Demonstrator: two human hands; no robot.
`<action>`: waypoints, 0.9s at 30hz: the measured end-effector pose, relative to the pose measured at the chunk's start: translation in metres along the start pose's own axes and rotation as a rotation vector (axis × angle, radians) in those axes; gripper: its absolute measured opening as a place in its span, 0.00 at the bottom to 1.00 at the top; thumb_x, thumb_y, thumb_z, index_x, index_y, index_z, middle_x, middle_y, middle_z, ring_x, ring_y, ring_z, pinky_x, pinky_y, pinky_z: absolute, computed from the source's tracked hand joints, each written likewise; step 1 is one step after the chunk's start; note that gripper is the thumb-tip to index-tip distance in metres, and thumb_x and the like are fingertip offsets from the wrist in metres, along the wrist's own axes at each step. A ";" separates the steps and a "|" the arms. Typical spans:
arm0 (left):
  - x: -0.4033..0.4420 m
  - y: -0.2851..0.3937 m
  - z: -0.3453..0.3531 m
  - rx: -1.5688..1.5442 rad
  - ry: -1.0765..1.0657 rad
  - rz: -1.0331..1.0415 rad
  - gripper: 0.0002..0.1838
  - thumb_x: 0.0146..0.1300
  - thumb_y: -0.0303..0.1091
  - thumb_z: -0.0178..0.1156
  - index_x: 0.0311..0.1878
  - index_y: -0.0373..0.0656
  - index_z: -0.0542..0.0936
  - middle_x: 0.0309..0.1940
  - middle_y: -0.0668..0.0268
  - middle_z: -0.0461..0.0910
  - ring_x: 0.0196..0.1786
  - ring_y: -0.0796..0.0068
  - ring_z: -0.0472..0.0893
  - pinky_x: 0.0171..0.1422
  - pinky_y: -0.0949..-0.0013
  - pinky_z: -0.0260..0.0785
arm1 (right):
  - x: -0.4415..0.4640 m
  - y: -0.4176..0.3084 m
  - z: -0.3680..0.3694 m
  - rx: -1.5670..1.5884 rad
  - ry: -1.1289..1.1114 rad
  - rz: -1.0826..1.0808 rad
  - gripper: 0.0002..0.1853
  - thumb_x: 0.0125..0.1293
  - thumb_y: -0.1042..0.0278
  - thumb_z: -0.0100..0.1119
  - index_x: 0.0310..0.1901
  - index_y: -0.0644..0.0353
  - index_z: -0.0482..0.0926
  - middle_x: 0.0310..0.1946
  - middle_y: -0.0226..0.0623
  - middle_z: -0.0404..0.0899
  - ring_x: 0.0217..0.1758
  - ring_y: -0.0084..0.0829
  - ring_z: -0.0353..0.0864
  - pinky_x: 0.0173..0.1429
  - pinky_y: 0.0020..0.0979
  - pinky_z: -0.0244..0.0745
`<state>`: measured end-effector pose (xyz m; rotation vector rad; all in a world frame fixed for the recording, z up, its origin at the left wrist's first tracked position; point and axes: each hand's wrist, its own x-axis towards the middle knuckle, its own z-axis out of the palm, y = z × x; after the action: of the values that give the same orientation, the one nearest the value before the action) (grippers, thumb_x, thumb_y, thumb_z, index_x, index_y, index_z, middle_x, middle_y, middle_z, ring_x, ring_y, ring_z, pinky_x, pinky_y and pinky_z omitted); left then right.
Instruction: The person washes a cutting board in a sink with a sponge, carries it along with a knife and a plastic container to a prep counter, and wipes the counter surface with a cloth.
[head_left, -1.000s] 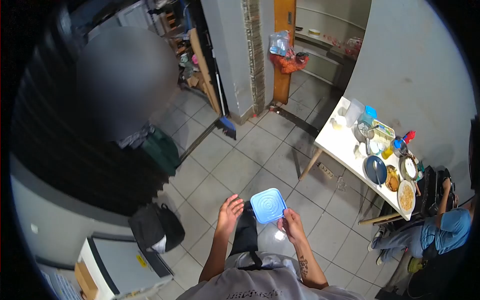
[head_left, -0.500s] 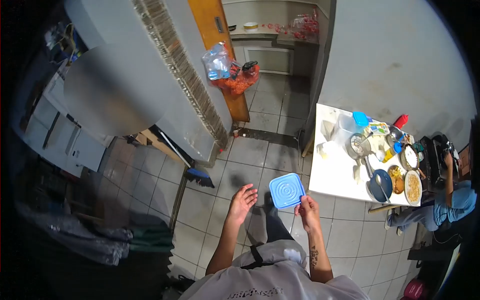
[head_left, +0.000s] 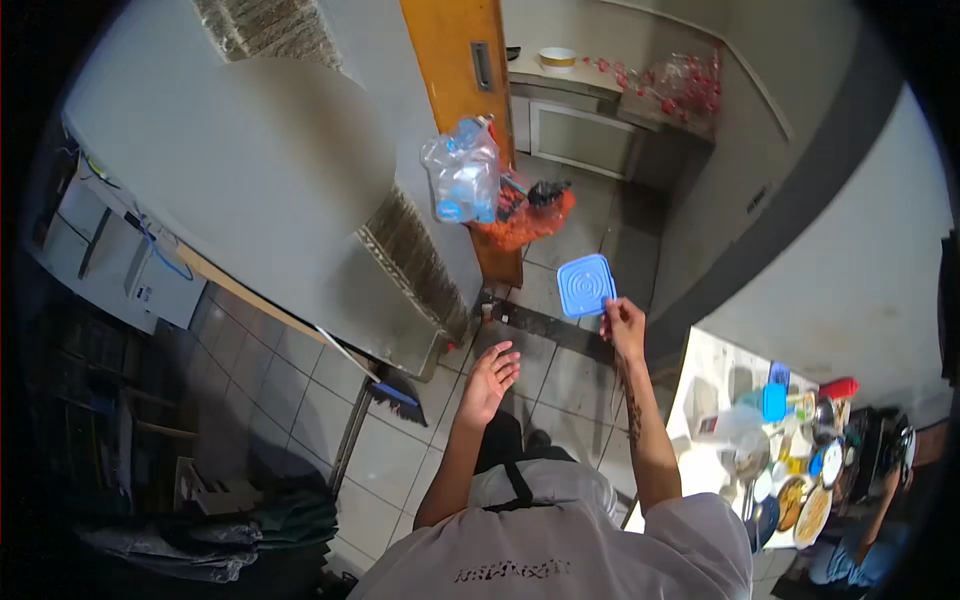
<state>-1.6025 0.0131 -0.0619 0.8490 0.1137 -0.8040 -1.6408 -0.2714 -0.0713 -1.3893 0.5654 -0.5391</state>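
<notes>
A blue square plastic lid (head_left: 585, 286) with rings pressed into its middle is held up in front of me, its face toward the camera. My right hand (head_left: 625, 328) pinches it by the lower right corner, fingers closed on the edge. To the left, my left hand (head_left: 488, 382) is raised with the palm partly turned up and fingers apart; nothing is in it. The two hands do not touch each other.
Ahead stands a doorway with an orange wooden door (head_left: 470, 60), bags of plastic bottles (head_left: 463, 175) and an orange bag (head_left: 530, 225) hanging on it. A broom (head_left: 398, 395) leans left. A white table (head_left: 697, 380) with food dishes is at right, beside another person (head_left: 850, 560).
I have stepped forward, so the doorway and hanging bags are closer and the table sits lower right. My right hand has moved forward with the lid; the left hand stays open.
</notes>
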 end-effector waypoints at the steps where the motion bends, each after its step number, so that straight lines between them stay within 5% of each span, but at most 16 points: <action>1: 0.043 0.017 0.002 -0.021 0.005 0.003 0.21 0.70 0.46 0.52 0.59 0.43 0.72 0.48 0.63 0.77 0.49 0.73 0.76 0.57 0.69 0.68 | 0.071 0.014 0.017 -0.086 -0.012 -0.112 0.13 0.70 0.64 0.56 0.28 0.62 0.75 0.17 0.29 0.74 0.16 0.18 0.72 0.19 0.22 0.66; 7: 0.183 0.081 0.007 0.014 0.008 -0.021 0.22 0.69 0.45 0.54 0.60 0.41 0.71 0.47 0.63 0.77 0.47 0.74 0.77 0.56 0.69 0.70 | 0.235 0.005 0.099 -0.504 0.145 -0.191 0.10 0.66 0.71 0.57 0.32 0.71 0.77 0.18 0.46 0.79 0.21 0.31 0.83 0.23 0.32 0.72; 8: 0.206 0.089 0.004 0.028 0.009 -0.037 0.22 0.69 0.45 0.54 0.59 0.41 0.72 0.46 0.63 0.78 0.46 0.75 0.77 0.55 0.69 0.70 | 0.257 0.011 0.108 -0.579 0.125 -0.268 0.07 0.63 0.74 0.57 0.34 0.72 0.78 0.23 0.52 0.79 0.24 0.43 0.83 0.29 0.40 0.74; 9: 0.228 0.097 0.003 0.024 0.008 -0.043 0.22 0.69 0.45 0.54 0.59 0.41 0.72 0.46 0.63 0.78 0.46 0.75 0.77 0.55 0.69 0.70 | 0.276 0.019 0.116 -0.585 0.127 -0.265 0.07 0.63 0.74 0.57 0.34 0.72 0.78 0.23 0.52 0.79 0.24 0.43 0.83 0.29 0.40 0.74; 11: 0.269 0.115 0.003 0.091 0.029 -0.050 0.21 0.70 0.46 0.53 0.57 0.40 0.74 0.45 0.62 0.80 0.44 0.76 0.78 0.51 0.71 0.72 | 0.309 0.034 0.133 -0.851 0.133 -0.614 0.06 0.64 0.75 0.55 0.35 0.69 0.78 0.24 0.51 0.79 0.26 0.52 0.80 0.30 0.42 0.75; 12: 0.286 0.123 0.004 0.099 0.044 -0.067 0.20 0.70 0.45 0.53 0.56 0.40 0.74 0.43 0.62 0.80 0.43 0.77 0.79 0.49 0.73 0.72 | 0.318 0.035 0.138 -0.941 0.012 -0.492 0.05 0.61 0.76 0.56 0.37 0.67 0.78 0.31 0.56 0.77 0.35 0.61 0.76 0.37 0.48 0.73; 21: 0.376 0.149 0.013 0.212 -0.021 -0.206 0.19 0.70 0.45 0.52 0.56 0.43 0.75 0.43 0.65 0.80 0.44 0.77 0.78 0.54 0.70 0.71 | 0.338 0.044 0.121 -0.990 0.061 -0.581 0.12 0.61 0.76 0.57 0.46 0.63 0.75 0.35 0.49 0.74 0.29 0.55 0.78 0.32 0.47 0.75; 23: 0.383 0.146 0.022 0.299 -0.042 -0.316 0.20 0.69 0.46 0.52 0.57 0.44 0.75 0.44 0.65 0.80 0.45 0.76 0.78 0.55 0.70 0.70 | 0.329 0.044 0.108 -1.116 -0.117 -0.577 0.10 0.60 0.75 0.56 0.44 0.64 0.74 0.33 0.48 0.74 0.32 0.50 0.81 0.34 0.46 0.78; 25: 0.391 0.135 0.028 0.348 -0.112 -0.376 0.20 0.69 0.46 0.51 0.57 0.44 0.75 0.45 0.65 0.80 0.46 0.76 0.78 0.55 0.70 0.70 | 0.318 0.029 0.095 -1.113 0.016 -0.549 0.08 0.62 0.75 0.56 0.42 0.65 0.76 0.31 0.47 0.75 0.31 0.47 0.81 0.33 0.42 0.77; 27: 0.405 0.113 0.028 0.412 -0.177 -0.448 0.20 0.70 0.47 0.50 0.56 0.44 0.75 0.46 0.65 0.79 0.49 0.75 0.77 0.57 0.70 0.69 | 0.299 0.010 0.080 -0.791 0.508 -0.435 0.04 0.62 0.76 0.57 0.38 0.65 0.78 0.27 0.46 0.75 0.29 0.44 0.80 0.30 0.37 0.76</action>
<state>-1.2462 -0.2008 -0.1320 1.1548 -0.0228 -1.3490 -1.3627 -0.4062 -0.0896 -2.1673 0.9535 -1.1139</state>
